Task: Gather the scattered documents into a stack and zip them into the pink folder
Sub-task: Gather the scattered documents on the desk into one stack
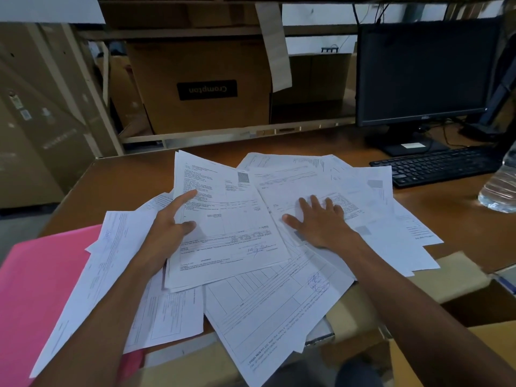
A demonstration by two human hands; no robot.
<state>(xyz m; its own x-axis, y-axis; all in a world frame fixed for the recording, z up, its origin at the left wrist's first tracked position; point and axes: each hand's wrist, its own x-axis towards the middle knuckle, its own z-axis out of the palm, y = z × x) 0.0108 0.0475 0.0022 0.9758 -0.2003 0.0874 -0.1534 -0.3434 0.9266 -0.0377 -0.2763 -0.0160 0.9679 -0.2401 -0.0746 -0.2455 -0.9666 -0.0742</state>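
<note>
Pink folder point(42, 289) lies left; left hand point(164, 227) grips documents point(223, 227); right hand point(318, 222) flat

Documents point(251, 219) are showing white with black print and a blue stamp; folder point(36, 289) is showing pink; desk point(134, 174) brown; monitor point(421, 71) black.

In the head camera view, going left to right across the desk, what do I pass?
pink folder → left hand gripping a printed sheet → right hand flat on the loose papers → keyboard → water bottle
</note>
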